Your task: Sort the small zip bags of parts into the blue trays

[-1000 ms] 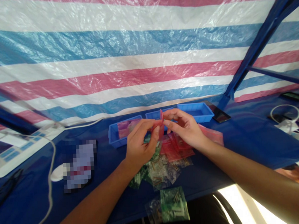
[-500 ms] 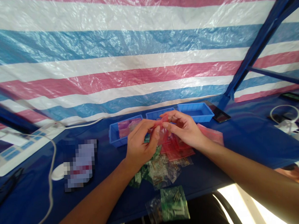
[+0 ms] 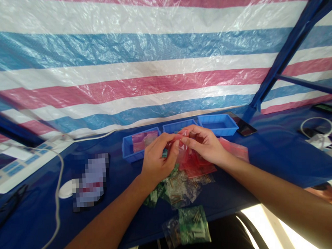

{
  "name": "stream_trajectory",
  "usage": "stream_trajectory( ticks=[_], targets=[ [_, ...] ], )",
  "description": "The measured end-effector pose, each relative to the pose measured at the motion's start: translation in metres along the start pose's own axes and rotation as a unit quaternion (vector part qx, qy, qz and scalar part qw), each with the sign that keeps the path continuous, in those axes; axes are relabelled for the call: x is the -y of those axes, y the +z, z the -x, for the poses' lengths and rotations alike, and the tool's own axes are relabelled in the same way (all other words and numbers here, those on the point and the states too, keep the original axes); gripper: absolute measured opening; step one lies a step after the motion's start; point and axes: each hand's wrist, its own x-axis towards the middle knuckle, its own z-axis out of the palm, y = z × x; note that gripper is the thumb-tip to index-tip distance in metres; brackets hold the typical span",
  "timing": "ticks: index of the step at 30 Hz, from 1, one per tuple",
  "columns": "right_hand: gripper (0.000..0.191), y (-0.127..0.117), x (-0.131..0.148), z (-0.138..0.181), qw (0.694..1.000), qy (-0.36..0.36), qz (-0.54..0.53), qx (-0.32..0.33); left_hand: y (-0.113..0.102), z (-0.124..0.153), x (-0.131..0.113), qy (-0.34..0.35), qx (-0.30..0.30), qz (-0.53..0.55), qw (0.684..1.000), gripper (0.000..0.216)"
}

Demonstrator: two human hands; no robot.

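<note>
Between my two hands is a red plastic bag [image 3: 182, 153], pinched along its top edge. My left hand [image 3: 159, 154] grips the left part with thumb and forefinger. The fingers of my right hand [image 3: 204, 141] are closed on the right part, close to the left fingertips. Below them on the table lie more red bags [image 3: 200, 169], clear bags with small metal pieces [image 3: 176, 189] and green bags [image 3: 155, 195]. At the near edge are a green bag with screw-like pieces [image 3: 194, 225] and a clear bag [image 3: 171, 233].
Three blue trays stand behind my hands: a left tray [image 3: 127, 149] with pink bags, a middle tray [image 3: 179, 125], and a right tray [image 3: 217, 124]. A dark phone [image 3: 245, 127] lies beside them. White cable [image 3: 57, 204], power strip [image 3: 26, 163] and a blurred-out item [image 3: 91, 184] are on the left.
My hands stay almost in place, with the fingertips shifting slightly along the top of the red bag. The whole view has moved a little; the things on the table lie as before.
</note>
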Motion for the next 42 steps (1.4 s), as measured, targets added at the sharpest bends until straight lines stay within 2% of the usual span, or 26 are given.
stream_trajectory(
  ticks=[7,12,23,28,34,42],
  targets=[
    [0.037,-0.0008,0.0022,-0.0002,0.999,0.007,0.027,0.02,0.0002,0.0011,0.0013,-0.01,0.007,0.001,1.0,0.014],
    [0.033,-0.0001,0.003,0.0006,0.999,0.009,0.027,0.044,0.0003,0.0024,0.0019,-0.016,0.008,0.005,1.0,0.014],
    [0.027,0.0015,0.003,0.0004,0.999,-0.004,0.035,0.028,0.0011,0.0043,0.0035,-0.028,0.006,0.006,1.0,0.013],
    [0.022,-0.0004,-0.0015,-0.0011,1.0,-0.003,0.005,0.0,0.0025,0.0044,0.0024,-0.035,0.018,-0.006,0.999,0.015],
    [0.028,0.0013,0.0051,-0.0012,0.999,0.015,-0.029,0.01,0.0034,0.0047,0.0049,-0.026,0.023,-0.011,0.999,0.017],
    [0.035,0.0021,0.0059,-0.0039,0.992,0.076,-0.103,-0.006,0.0031,0.0056,0.0069,-0.029,-0.021,-0.025,0.999,0.017]
  ],
)
